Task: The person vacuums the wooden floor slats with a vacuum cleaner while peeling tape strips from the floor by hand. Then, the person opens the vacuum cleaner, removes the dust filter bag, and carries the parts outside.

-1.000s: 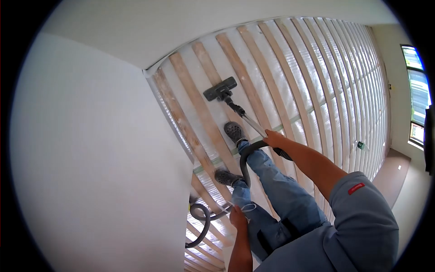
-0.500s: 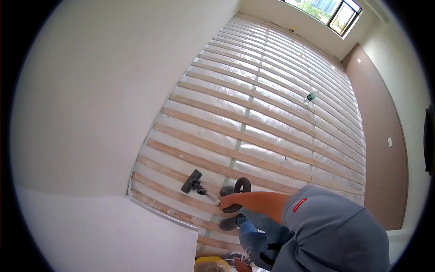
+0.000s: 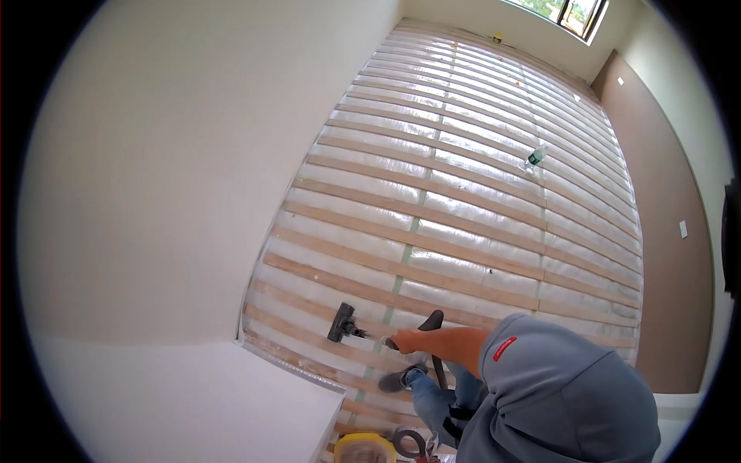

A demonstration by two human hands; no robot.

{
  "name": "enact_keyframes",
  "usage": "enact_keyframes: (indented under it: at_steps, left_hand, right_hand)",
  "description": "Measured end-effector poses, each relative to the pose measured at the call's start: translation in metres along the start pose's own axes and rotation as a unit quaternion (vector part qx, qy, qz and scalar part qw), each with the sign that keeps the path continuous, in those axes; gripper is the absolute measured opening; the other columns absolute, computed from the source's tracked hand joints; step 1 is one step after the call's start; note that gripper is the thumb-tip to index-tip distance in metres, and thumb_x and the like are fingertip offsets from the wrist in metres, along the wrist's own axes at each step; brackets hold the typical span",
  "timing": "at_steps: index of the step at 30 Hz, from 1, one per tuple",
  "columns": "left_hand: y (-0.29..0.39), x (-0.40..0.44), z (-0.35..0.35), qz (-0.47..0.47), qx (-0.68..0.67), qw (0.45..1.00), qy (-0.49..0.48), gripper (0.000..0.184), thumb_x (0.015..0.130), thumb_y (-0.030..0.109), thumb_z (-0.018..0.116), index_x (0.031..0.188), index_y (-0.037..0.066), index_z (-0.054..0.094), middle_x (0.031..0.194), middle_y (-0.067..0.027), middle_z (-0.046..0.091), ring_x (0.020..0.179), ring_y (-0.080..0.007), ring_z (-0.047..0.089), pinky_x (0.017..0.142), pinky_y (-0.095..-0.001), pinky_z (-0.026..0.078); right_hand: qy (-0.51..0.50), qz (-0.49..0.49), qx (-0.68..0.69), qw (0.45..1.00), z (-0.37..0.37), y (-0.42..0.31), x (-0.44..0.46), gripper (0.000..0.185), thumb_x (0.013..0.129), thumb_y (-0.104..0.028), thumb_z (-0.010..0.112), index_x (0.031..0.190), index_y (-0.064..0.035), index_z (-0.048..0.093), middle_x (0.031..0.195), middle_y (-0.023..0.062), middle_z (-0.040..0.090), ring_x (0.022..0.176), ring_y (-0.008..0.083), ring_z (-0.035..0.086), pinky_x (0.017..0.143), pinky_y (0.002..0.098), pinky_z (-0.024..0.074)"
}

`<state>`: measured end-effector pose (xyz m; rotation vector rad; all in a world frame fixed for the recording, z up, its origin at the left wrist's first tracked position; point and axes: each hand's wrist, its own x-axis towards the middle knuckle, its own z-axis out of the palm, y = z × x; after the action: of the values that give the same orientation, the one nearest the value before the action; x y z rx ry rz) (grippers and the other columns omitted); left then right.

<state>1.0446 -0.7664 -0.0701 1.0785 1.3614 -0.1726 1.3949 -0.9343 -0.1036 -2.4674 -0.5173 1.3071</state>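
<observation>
My right hand is closed around the wand of a vacuum cleaner. The black floor head lies on the wooden slats, left of my hand. A dark hose runs beside my forearm and past my leg. My left hand is barely visible at the bottom edge, near a white cord and a dark hose loop; its fingers are hidden. One dark shoe stands on the slats below the wand.
Silvery sheeting shows between the slats. A bottle lies further up the floor. A yellow-rimmed round object is at the bottom. White walls bound the left side, and a brown panel lines the right wall.
The view has swung round to show more of the room. Over the last half second, the floor head has shifted right and slightly down in view. My left hand has largely dropped from sight.
</observation>
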Motion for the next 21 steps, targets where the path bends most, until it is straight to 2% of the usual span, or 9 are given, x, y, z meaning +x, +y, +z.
enact_keyframes:
  at_steps: [3, 9, 13, 14, 15, 16, 17, 19, 21]
  left_hand:
    - [0.001, -0.024, 0.021, 0.020, 0.015, 0.999, 0.022, 0.040, 0.101, 0.035, 0.045, 0.102, -0.001, 0.062, 0.091, -0.0125, 0.063, 0.081, -0.0251, 0.061, 0.071, -0.0376, 0.050]
    - [-0.014, -0.080, 0.038, 0.076, 0.028, 0.994, 0.067, 0.039, 0.101, 0.031, 0.043, 0.101, -0.003, 0.062, 0.093, -0.0149, 0.065, 0.085, -0.0278, 0.062, 0.075, -0.0402, 0.050]
    - [-0.035, -0.114, 0.029, 0.239, 0.081, 0.963, 0.093, 0.038, 0.101, 0.029, 0.042, 0.100, -0.004, 0.062, 0.094, -0.0164, 0.066, 0.087, -0.0295, 0.063, 0.078, -0.0419, 0.049]
    - [-0.018, -0.113, 0.044, 0.162, -0.065, 0.984, 0.039, 0.035, 0.100, 0.026, 0.043, 0.099, -0.003, 0.062, 0.095, -0.0168, 0.065, 0.088, -0.0291, 0.062, 0.080, -0.0409, 0.048]
    - [0.037, -0.153, 0.076, 0.218, 0.110, 0.967, 0.076, 0.037, 0.102, 0.027, 0.040, 0.097, -0.002, 0.063, 0.095, -0.0173, 0.065, 0.091, -0.0276, 0.062, 0.085, -0.0382, 0.046]
    - [0.040, -0.147, 0.084, 0.266, 0.167, 0.948, 0.049, 0.040, 0.104, 0.030, 0.037, 0.102, 0.000, 0.064, 0.099, -0.0159, 0.065, 0.096, -0.0268, 0.061, 0.090, -0.0362, 0.045]
    - [0.057, -0.160, 0.103, 0.277, 0.119, 0.953, 0.020, 0.043, 0.106, 0.033, 0.035, 0.110, 0.003, 0.065, 0.104, -0.0147, 0.065, 0.099, -0.0271, 0.060, 0.091, -0.0350, 0.044]
    - [0.062, -0.167, 0.135, 0.265, 0.046, 0.962, -0.051, 0.043, 0.106, 0.037, 0.037, 0.115, 0.004, 0.064, 0.108, -0.0140, 0.065, 0.101, -0.0277, 0.061, 0.092, -0.0357, 0.044]
    - [0.076, -0.206, 0.162, 0.346, 0.144, 0.927, -0.021, 0.043, 0.106, 0.039, 0.039, 0.114, 0.003, 0.062, 0.108, -0.0169, 0.065, 0.102, -0.0312, 0.062, 0.090, -0.0381, 0.045]
  right_hand:
    - [0.059, -0.010, -0.060, 0.996, -0.035, 0.037, -0.014, 0.036, 0.083, -0.015, 0.062, 0.118, -0.0061, 0.064, 0.109, 0.0191, 0.069, 0.105, 0.0414, 0.064, 0.090, 0.0493, 0.0514]
    - [0.046, 0.091, 0.065, 0.993, -0.073, 0.144, -0.051, 0.033, 0.082, -0.017, 0.054, 0.110, -0.0028, 0.066, 0.114, 0.0231, 0.067, 0.108, 0.0413, 0.064, 0.093, 0.0513, 0.0498]
    - [0.103, 0.086, 0.073, 0.988, -0.064, 0.231, -0.115, 0.045, 0.081, -0.024, 0.057, 0.121, -0.0058, 0.065, 0.118, 0.0228, 0.066, 0.111, 0.0415, 0.062, 0.095, 0.0496, 0.0491]
    - [0.094, 0.080, 0.073, 0.990, -0.070, 0.237, -0.137, 0.049, 0.080, -0.026, 0.059, 0.124, -0.0046, 0.064, 0.116, 0.0224, 0.067, 0.109, 0.0408, 0.063, 0.094, 0.0491, 0.0495]
    - [0.085, 0.085, 0.109, 0.987, -0.072, 0.240, -0.156, 0.048, 0.080, -0.023, 0.061, 0.123, -0.0013, 0.063, 0.106, 0.0221, 0.071, 0.097, 0.0367, 0.069, 0.085, 0.0453, 0.0544]
    - [0.051, 0.076, 0.187, 0.978, -0.075, 0.237, -0.172, 0.045, 0.081, -0.018, 0.061, 0.121, 0.0022, 0.063, 0.095, 0.0214, 0.072, 0.083, 0.0301, 0.072, 0.073, 0.0399, 0.0570]
    - [0.055, 0.066, 0.227, 0.970, -0.074, 0.229, -0.190, 0.041, 0.083, -0.015, 0.061, 0.119, 0.0035, 0.063, 0.086, 0.0171, 0.072, 0.076, 0.0220, 0.071, 0.064, 0.0339, 0.0561]
    - [0.012, -0.058, 0.128, 0.990, -0.067, 0.238, -0.195, 0.042, 0.087, -0.019, 0.061, 0.124, 0.0023, 0.061, 0.087, 0.0119, 0.072, 0.079, 0.0185, 0.071, 0.065, 0.0303, 0.0552]
    - [-0.042, -0.026, 0.324, 0.945, -0.087, 0.185, -0.232, 0.044, 0.091, -0.022, 0.060, 0.129, 0.0007, 0.058, 0.089, 0.0078, 0.070, 0.081, 0.0163, 0.070, 0.068, 0.0270, 0.0546]
